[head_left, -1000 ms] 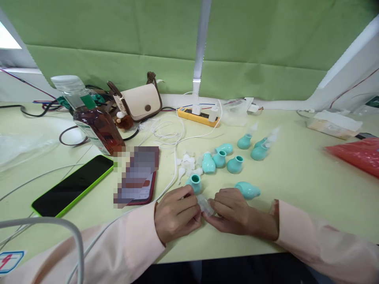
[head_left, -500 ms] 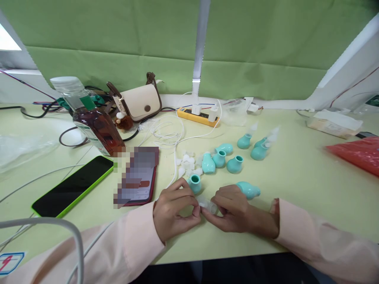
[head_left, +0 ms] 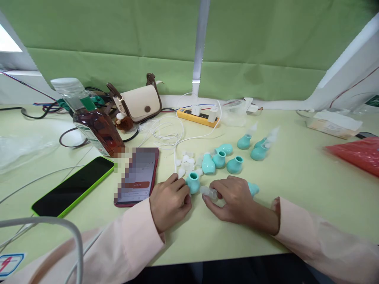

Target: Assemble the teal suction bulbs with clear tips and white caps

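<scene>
Clear tip (head_left: 209, 192) (right-held) near table edge (head_left: 219, 258).

On the bench (head_left: 296, 185), a bottle (head_left: 91, 122) of brown drink stands near the back left, a cream purse (head_left: 139, 100) just right of it. A yellow power strip (head_left: 197, 116) lies along the back edge at the middle. Two phones lie toward the front left: one green-cased (head_left: 72, 186), one red-cased (head_left: 136, 176). A red bag (head_left: 357, 154) sits at the right edge.
</scene>
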The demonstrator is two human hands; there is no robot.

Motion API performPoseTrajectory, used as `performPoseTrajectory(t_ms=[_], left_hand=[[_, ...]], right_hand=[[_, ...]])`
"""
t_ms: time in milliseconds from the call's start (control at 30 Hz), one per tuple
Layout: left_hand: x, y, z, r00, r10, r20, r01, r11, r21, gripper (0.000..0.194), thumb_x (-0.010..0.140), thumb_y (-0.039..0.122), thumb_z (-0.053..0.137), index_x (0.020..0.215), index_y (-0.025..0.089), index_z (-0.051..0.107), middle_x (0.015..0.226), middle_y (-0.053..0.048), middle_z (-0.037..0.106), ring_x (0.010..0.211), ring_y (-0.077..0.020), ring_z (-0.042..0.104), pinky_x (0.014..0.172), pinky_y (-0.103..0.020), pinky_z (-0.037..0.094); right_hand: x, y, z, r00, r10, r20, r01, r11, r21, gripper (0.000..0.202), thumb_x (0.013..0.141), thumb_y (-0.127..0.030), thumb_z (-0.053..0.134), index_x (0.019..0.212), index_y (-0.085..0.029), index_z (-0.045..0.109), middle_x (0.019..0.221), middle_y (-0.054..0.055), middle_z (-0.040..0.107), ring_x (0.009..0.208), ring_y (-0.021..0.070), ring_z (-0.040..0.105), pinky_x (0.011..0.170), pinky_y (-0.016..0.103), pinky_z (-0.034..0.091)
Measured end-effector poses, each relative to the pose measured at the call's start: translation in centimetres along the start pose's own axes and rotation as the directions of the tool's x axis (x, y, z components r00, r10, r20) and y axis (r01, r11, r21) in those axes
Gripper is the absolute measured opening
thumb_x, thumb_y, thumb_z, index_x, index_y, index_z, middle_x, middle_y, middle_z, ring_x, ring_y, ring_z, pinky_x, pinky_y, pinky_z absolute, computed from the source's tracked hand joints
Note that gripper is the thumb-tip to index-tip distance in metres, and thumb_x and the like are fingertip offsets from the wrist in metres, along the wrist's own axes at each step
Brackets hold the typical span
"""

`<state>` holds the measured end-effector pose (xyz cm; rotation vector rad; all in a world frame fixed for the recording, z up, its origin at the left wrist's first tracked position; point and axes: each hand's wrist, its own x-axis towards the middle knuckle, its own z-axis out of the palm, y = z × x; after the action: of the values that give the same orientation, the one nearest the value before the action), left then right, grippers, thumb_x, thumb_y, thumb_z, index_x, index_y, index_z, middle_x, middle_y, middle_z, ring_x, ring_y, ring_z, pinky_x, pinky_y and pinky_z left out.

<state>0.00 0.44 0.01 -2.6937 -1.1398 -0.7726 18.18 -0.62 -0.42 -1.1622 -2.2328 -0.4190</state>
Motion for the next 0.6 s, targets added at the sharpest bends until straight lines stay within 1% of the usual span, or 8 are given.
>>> performPoseTrajectory(t_ms=[100, 167, 267, 400, 500, 600], left_hand=[[0.1, -0.2, -0.3, 0.998, -0.039, 0.056, 0.035, 0.997, 0.062, 0.011, 0.065, 0.014, 0.049, 0.055, 0.016, 0.053, 0.056, -0.002, 0.055, 0.059, -0.0159, 0.047, 0.040, -0.022, 0.032], [0.2, -0.4, -0.5, 0.995, -0.057, 0.086, 0.050, 0.996, 0.078, 0.010, 0.065, 0.014, 0.049, 0.056, 0.016, 0.053, 0.057, -0.002, 0.056, 0.060, -0.0164, 0.048, 0.041, -0.023, 0.033], [0.4, -0.6, -0.8, 0.988, -0.086, 0.131, 0.074, 0.992, 0.100, 0.008, 0.065, 0.014, 0.049, 0.058, 0.016, 0.053, 0.059, -0.003, 0.057, 0.062, -0.0172, 0.049, 0.043, -0.024, 0.035], [0.7, -0.7, -1.0, 0.976, -0.134, 0.174, 0.110, 0.984, 0.142, 0.008, 0.066, 0.013, 0.048, 0.060, 0.016, 0.053, 0.060, -0.003, 0.057, 0.064, -0.0185, 0.049, 0.045, -0.026, 0.037], [0.7, -0.7, -0.9, 0.974, -0.148, 0.172, 0.117, 0.977, 0.178, 0.008, 0.067, 0.014, 0.047, 0.062, 0.016, 0.053, 0.061, -0.004, 0.057, 0.065, -0.0195, 0.050, 0.044, -0.026, 0.037], [0.5, -0.6, -0.8, 0.979, -0.136, 0.153, 0.097, 0.967, 0.238, 0.007, 0.066, 0.013, 0.047, 0.063, 0.015, 0.053, 0.061, -0.005, 0.056, 0.065, -0.0214, 0.050, 0.043, -0.027, 0.036]], right_hand=[[0.0, 0.2, 0.0, 1.000, 0.012, 0.016, -0.012, 0.999, -0.033, 0.024, 0.069, -0.032, 0.048, 0.053, -0.015, 0.049, 0.042, -0.002, 0.047, 0.040, 0.0089, 0.040, 0.045, 0.024, 0.023], [0.1, 0.4, -0.1, 1.000, 0.018, 0.004, -0.018, 0.999, -0.048, 0.021, 0.069, -0.032, 0.049, 0.057, -0.015, 0.052, 0.043, -0.002, 0.049, 0.041, 0.0094, 0.041, 0.046, 0.024, 0.023], [0.2, 0.6, 0.0, 1.000, 0.028, -0.014, -0.029, 0.997, -0.076, 0.019, 0.069, -0.032, 0.050, 0.068, -0.014, 0.056, 0.045, -0.003, 0.051, 0.040, 0.0097, 0.043, 0.045, 0.024, 0.022], [0.2, 0.9, 0.3, 0.999, 0.051, 0.007, -0.050, 0.991, -0.121, 0.019, 0.071, -0.032, 0.051, 0.077, -0.015, 0.058, 0.044, -0.004, 0.051, 0.040, 0.0099, 0.045, 0.044, 0.023, 0.020], [0.2, 1.2, 0.4, 0.999, 0.040, -0.009, -0.041, 0.990, -0.137, 0.016, 0.071, -0.031, 0.052, 0.076, -0.017, 0.058, 0.043, -0.005, 0.050, 0.040, 0.0096, 0.044, 0.045, 0.023, 0.021], [0.4, 1.3, 0.3, 0.997, -0.030, -0.066, 0.023, 0.995, -0.092, 0.012, 0.071, -0.027, 0.053, 0.069, -0.017, 0.058, 0.042, -0.005, 0.048, 0.039, 0.0082, 0.041, 0.046, 0.023, 0.024]])
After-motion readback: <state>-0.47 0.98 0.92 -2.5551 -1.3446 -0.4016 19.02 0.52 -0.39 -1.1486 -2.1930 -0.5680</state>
